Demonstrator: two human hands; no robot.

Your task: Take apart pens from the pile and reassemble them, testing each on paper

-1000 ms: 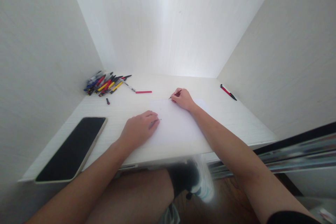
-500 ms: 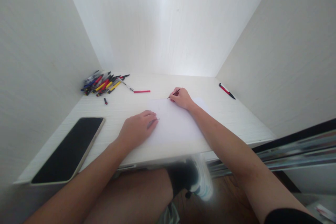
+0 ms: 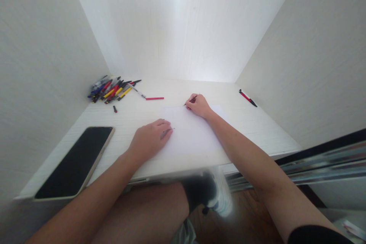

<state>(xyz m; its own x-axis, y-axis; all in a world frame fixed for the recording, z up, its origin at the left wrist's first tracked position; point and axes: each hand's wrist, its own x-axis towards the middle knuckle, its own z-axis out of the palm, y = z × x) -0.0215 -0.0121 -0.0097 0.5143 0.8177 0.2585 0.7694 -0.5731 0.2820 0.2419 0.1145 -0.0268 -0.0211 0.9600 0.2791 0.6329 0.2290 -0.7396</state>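
A white sheet of paper [image 3: 191,135] lies on the white desk [image 3: 134,112] in front of me. My right hand [image 3: 198,105] is closed on a thin dark pen [image 3: 190,101], whose tip touches the far edge of the sheet. My left hand [image 3: 151,138] rests curled on the sheet's left part, with a small thin grey piece [image 3: 168,131] poking out from under its fingers.
A heap of several coloured pens [image 3: 113,89] lies at the desk's far left, with a red pen barrel [image 3: 154,98] and a small cap [image 3: 114,109] near it. A black phone [image 3: 76,161] lies near left. A red-black pen [image 3: 247,98] lies far right. Walls enclose three sides.
My right hand and pen shifted very slightly along the sheet's far edge. The left hand stays put. The view moved a little.
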